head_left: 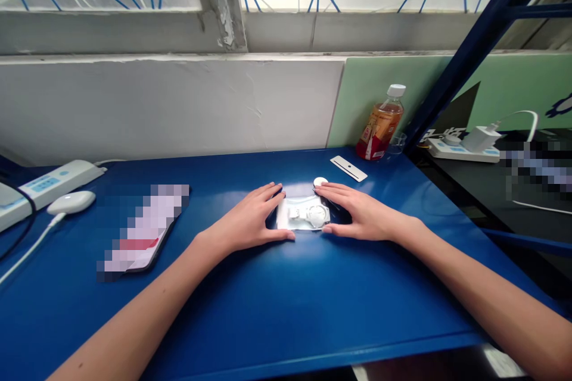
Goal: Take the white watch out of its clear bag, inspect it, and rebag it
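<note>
A small clear plastic packet (303, 223) lies flat on the blue desk (286, 303), with a whitish item inside that has a round part at its right end; its exact kind is hard to make out. My left hand (250, 218) rests at the packet's left edge, fingers stretched and thumb apart. On the other side, my right hand (360, 209) is spread at the right edge, thumb low and fingers above. Just beyond the right fingertips sits a small white disc (320, 181), partly covered by them. Neither hand grips the packet.
A phone (149, 226) lies left of my left arm. Farther left are a white charger (71, 202) with its cable and a power strip (53, 183). At the back right stand a drink bottle (379, 125) and a white card (348, 168). A blue metal post (469, 41) rises on the right.
</note>
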`<state>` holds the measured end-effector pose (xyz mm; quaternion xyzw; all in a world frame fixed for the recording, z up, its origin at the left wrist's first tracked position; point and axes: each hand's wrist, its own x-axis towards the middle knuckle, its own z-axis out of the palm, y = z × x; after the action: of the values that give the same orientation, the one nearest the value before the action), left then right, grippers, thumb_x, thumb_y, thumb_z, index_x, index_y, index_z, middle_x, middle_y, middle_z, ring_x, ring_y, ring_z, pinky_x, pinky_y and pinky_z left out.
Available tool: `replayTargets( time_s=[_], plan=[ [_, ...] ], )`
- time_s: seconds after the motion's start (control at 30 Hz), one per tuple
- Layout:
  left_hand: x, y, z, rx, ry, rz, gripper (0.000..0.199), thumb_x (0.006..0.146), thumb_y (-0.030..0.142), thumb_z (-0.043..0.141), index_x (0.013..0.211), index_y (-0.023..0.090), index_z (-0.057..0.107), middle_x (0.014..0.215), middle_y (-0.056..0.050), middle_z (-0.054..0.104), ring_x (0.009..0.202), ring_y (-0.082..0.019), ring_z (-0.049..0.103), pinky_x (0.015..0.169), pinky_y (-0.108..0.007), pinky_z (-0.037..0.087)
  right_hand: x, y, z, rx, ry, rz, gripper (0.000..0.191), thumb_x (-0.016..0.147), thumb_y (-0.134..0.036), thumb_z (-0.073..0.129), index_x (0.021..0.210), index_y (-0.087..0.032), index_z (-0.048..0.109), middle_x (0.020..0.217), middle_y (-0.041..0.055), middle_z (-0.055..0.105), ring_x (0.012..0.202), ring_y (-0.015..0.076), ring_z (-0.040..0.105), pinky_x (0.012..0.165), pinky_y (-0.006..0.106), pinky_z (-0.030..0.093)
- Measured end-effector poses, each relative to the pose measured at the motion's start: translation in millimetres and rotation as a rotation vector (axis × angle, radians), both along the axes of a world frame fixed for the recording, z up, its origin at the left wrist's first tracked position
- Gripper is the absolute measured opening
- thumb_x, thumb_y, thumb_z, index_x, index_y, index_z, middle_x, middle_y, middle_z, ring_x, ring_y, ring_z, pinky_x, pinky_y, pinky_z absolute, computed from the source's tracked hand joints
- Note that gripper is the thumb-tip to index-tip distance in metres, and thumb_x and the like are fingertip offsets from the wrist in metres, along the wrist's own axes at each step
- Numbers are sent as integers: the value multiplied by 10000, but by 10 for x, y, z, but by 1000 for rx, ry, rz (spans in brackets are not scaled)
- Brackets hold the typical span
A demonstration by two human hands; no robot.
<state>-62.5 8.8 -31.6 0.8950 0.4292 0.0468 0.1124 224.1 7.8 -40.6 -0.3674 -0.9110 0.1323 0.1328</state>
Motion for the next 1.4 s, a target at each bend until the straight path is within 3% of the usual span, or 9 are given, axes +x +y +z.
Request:
replayTargets(
  time_s=[0.23,0.5,0.7,0.9,1.1,1.4],
  plan=[
    [15,-17,-44,21,-23,-4,973,795,779,514,1482,109,356,1550,-187,332,1447,-337,272,1153,-459,278,14,-1,-19,36,46,-40,783,822,-515,655,1456,-123,415,1431,212,499,1321,364,476,1064,530,436],
    [-49,17,-32,-23,-124,8,902,765,766,571,1430,176,421,1517,-169,401,1420,-345,333,1120,-476,344,9,3,-35,70,64,-52,804,816,-556,645,1458,-128,418,1482,220,433,1376,382,401,1102,553,385],
    [-39,14,-46,-13,-118,19,880,759,758,587,1391,161,444,1512,-190,397,1417,-338,339,1118,-459,343,18,15,-39,70,34,-55,819,837,-574,615,1459,-84,408,1485,230,429,1395,369,377,1124,532,367],
    [-32,6,-37,-16,-91,20,868,771,757,573,1381,150,459,1518,-197,382,1424,-328,327,1124,-444,333,27,21,-47,61,77,-39,780,839,-561,621,1461,-136,424,1477,198,454,1390,376,382,1109,556,380],
    [-10,-13,-51,26,-143,-7,876,792,696,610,1459,180,372,1520,-167,389,1405,-325,361,1126,-450,339,20,19,-38,65,60,-41,782,840,-565,617,1459,-127,425,1479,208,447,1392,380,378,1109,563,376],
    [78,-79,-56,64,-204,-52,637,860,555,620,1370,195,493,1413,-150,508,1298,-321,484,1060,-443,422,14,8,-26,55,0,-56,798,872,-588,559,1465,-78,400,1492,228,421,1411,366,350,1135,528,354]
  ],
)
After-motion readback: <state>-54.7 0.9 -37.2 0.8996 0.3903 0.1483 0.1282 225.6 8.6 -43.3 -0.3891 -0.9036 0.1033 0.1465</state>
